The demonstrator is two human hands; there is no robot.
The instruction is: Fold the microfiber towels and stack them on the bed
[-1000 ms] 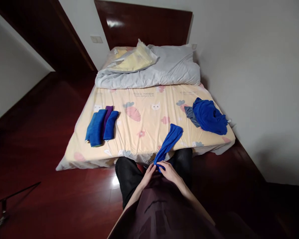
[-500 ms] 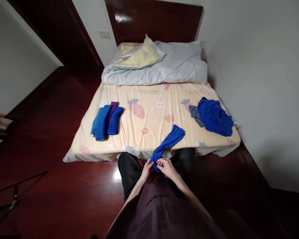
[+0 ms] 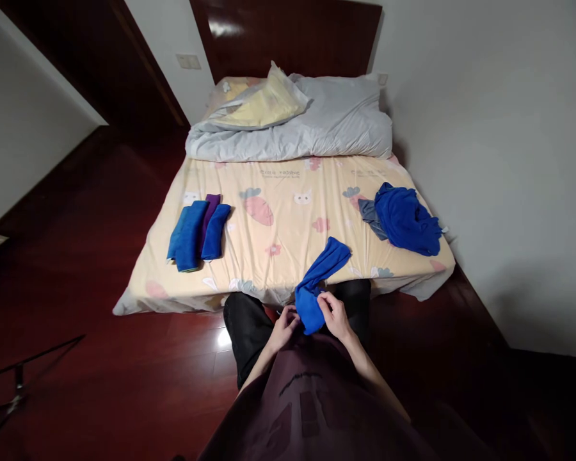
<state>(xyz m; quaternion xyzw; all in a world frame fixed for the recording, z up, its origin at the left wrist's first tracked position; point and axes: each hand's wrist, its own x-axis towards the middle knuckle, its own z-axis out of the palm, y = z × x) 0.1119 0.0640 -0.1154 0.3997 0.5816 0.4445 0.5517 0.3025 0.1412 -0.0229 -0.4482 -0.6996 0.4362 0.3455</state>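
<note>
A blue towel (image 3: 310,308) hangs over the near edge of the bed, its far end lying twisted on the sheet and its near end spread between my hands. My left hand (image 3: 285,325) pinches the towel's left edge with curled fingers. On the opposite edge, my right hand (image 3: 334,315) grips the cloth between thumb and fingers. To the left on the bed lie several folded towels: blue ones (image 3: 192,235) and a purple one (image 3: 211,218). A crumpled heap of blue cloth (image 3: 407,219) sits at the right, with a grey cloth (image 3: 372,218) partly under it.
The bed (image 3: 269,269) has a cream sheet with carrot and rabbit prints. A grey quilt (image 3: 288,141) and a yellow pillow (image 3: 267,102) are at its head. A dark tripod leg (image 3: 19,378) stands on the red floor at left; a wall (image 3: 509,160) borders the right.
My hands have moved apart, and the towel's near end, bunched before, is now spread wider between them. The view has shifted slightly.
</note>
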